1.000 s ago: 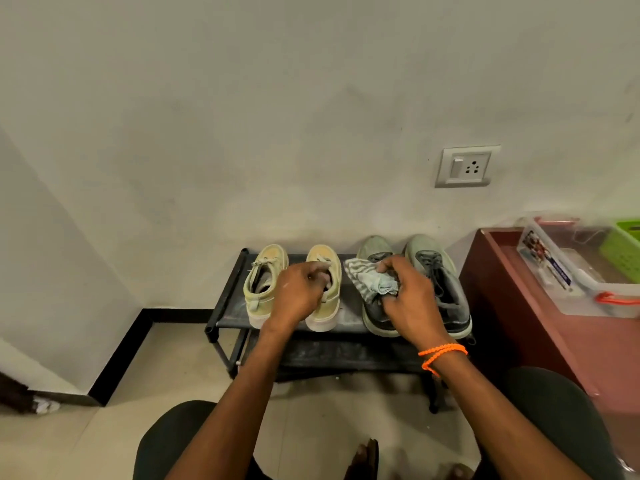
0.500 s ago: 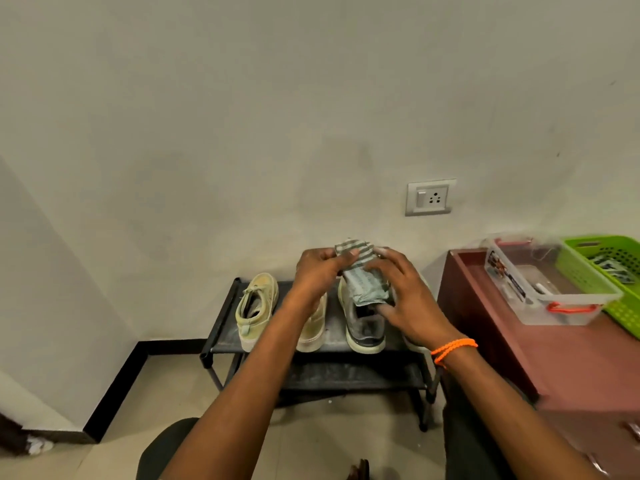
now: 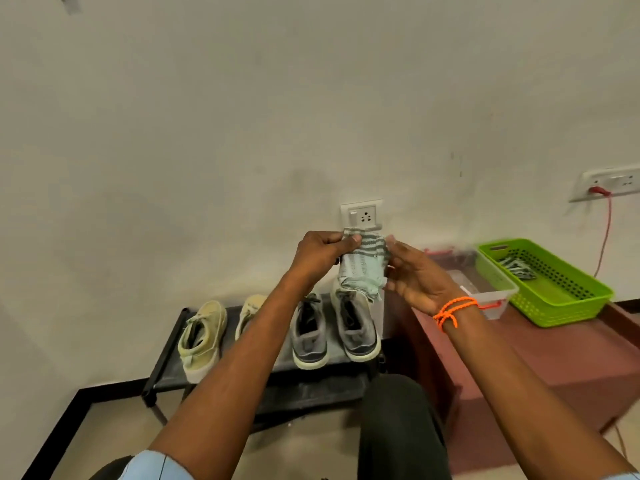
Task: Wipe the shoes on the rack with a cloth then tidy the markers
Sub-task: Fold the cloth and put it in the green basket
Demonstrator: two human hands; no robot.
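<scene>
Head view: one frame, catalogued largest to smallest, places given from the grip on the cloth.
Wall: plain off-white plaster wall (image 3: 242, 116), behind the grip.
Cabinet: low reddish-brown wooden cabinet (image 3: 571, 362), below and right of the grip.
Rack: black metal-framed shoe rack (image 3: 166, 372), below and left of the grip.
Basket: lime-green perforated plastic basket (image 3: 554, 306), right of the grip, on the cabinet.
Shoes: grey sneakers with pale soles (image 3: 310, 336) directly under the grip; beige canvas shoes (image 3: 202, 337) further left, all on the rack.
Cloth: pale green cloth with grey stripes (image 3: 363, 268), raised above the grey sneakers, hanging crumpled.
Left hand (image 3: 317, 256): fingers and thumb pinching the cloth's upper left edge.
Right hand (image 3: 415, 275): fingers curled against the cloth's right side, holding it.
Socket: white wall socket (image 3: 362, 213), just above the grip.
Bracelet: orange cord bracelet (image 3: 453, 310), on the right wrist.
</scene>
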